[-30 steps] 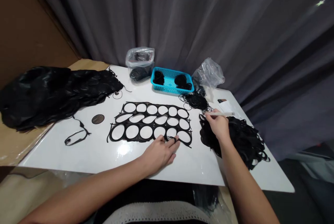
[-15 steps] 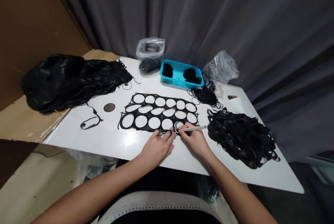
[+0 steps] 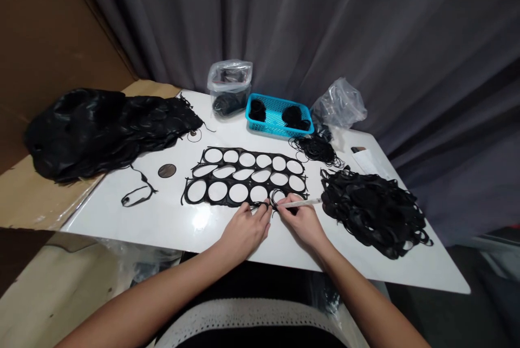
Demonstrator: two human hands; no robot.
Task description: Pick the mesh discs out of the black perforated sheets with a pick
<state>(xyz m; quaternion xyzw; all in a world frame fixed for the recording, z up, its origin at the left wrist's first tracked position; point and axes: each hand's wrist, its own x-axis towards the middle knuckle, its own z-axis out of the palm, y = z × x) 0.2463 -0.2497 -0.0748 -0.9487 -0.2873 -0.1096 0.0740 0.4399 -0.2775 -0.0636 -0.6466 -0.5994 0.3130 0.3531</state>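
A flat black rubber-like sheet (image 3: 228, 196) with rows of round and leaf-shaped holes lies on the white table. My left hand (image 3: 245, 231) rests with stretched fingers at its lower edge, fingertips touching it. Something black, like a band, goes around one finger. In my right hand (image 3: 304, 223) is a slim white pen-like tool (image 3: 304, 203), pinched near its left end, which sits at the lower right holes. Several thin black loops (image 3: 276, 196) lie around the hole beside that end. The tool's tip is too small to make out.
A blue basket (image 3: 280, 130) with black bundles stands at the back, between a clear bag (image 3: 231, 91) and a crumpled bag (image 3: 341, 103). Black strips (image 3: 374, 207) are heaped at right, black sheets (image 3: 109, 131) at left. A dark disc (image 3: 166, 170) lies left of the holed sheet.
The view has shifted slightly. Both hands stay at the same part of the sheet, and the white tool lies at a slightly different angle.
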